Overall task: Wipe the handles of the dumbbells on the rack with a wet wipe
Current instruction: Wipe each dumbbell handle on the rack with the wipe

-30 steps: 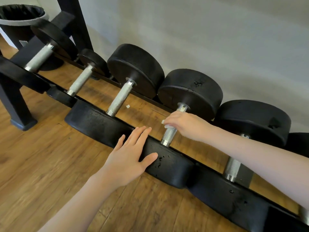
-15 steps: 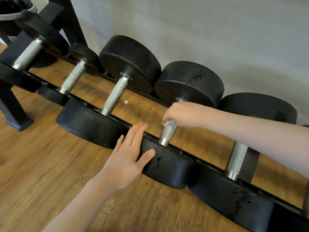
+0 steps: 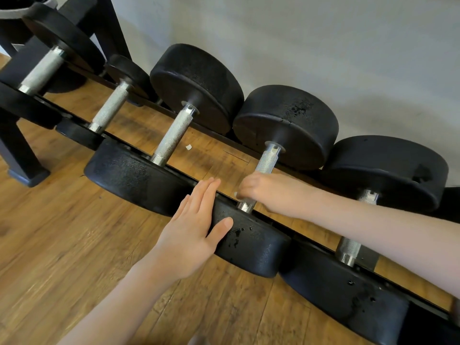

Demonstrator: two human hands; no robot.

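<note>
Head view: five dumbbells (image 3: 196,88); right hand (image 3: 267,192) grips one handle (image 3: 267,160), left hand (image 3: 191,230) flat

The right hand (image 3: 263,192) is motion-blurred and curled round a dumbbell handle (image 3: 268,160), hiding its middle; whether a wipe lies under the fingers cannot be told. The leftmost dumbbell (image 3: 42,70) and the bin (image 3: 15,11) behind it are cut off by the frame's edge.

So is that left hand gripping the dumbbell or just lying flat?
Lying flat: the left hand rests open, fingers straight, on the dumbbell's near head.
</note>
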